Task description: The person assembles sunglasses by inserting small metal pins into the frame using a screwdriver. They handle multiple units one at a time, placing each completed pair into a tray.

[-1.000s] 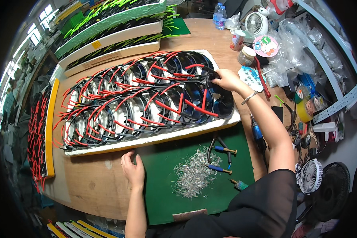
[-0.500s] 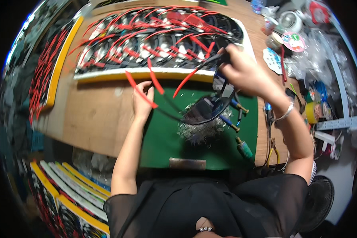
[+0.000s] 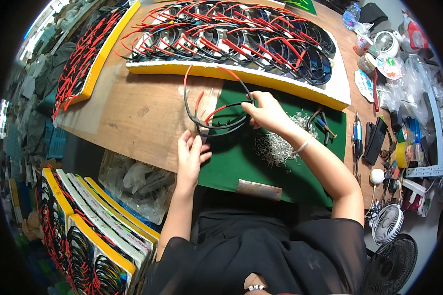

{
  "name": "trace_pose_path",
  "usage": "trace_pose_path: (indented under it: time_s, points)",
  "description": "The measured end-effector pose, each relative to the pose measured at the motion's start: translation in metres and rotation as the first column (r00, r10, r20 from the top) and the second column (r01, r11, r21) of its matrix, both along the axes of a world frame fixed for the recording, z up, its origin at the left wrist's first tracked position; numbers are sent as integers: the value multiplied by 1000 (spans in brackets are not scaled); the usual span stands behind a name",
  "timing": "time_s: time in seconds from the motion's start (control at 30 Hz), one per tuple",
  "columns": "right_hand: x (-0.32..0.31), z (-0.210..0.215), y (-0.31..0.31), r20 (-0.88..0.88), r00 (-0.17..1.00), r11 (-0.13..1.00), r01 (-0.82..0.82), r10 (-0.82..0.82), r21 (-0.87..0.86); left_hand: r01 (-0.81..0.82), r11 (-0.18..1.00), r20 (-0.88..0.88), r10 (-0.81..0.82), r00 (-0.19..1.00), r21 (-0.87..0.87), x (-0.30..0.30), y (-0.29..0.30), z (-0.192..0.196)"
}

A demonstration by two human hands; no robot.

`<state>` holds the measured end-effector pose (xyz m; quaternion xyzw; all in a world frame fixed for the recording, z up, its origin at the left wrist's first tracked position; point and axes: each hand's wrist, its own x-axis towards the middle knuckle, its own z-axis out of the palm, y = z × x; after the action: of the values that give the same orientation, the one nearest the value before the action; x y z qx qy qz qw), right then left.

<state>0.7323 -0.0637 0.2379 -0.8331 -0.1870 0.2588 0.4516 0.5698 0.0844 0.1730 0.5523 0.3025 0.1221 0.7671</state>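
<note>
Over the left part of the green mat, my right hand is closed on dark-framed sunglasses with red-tipped temple arms. Several red tips point away from me, and the overlapping frames look like two pairs. My left hand is just below their left corner, its fingers bent and spread apart. Its fingertips are at the frame; whether they touch it I cannot tell. To the right of the sunglasses lies a heap of small silvery metal pieces.
A yellow-edged white tray of red-tipped sunglasses spans the far side; another tray stands at left. Blue-handled tools lie beside the heap. A metal bar sits at the mat's near edge. Stacked trays are lower left.
My right hand has come down and nearer from the tray's right end, bringing sunglasses with it. My left hand has moved nearer and slightly right. The view has shifted too.
</note>
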Motion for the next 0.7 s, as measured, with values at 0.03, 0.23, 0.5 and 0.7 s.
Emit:
trace_pose_path:
  time_s: [0.03, 0.23, 0.5, 0.7]
  points:
    - [-1, -3, -5, 77, 997, 1000, 17, -18, 4, -5, 999, 42, 3, 999, 47, 7, -2, -2]
    - [11, -36, -25, 477, 876, 996, 43, -74, 75, 16, 973, 31, -24, 999, 230, 19, -14, 0]
    - [35, -29, 10, 642, 690, 930, -133, 336, -344, 113, 906, -56, -99, 994, 408, 31, -17, 0]
    - [21, 4, 20, 736, 651, 979, -183, 187, -87, -3, 936, 71, -23, 997, 352, 39, -10, 4]
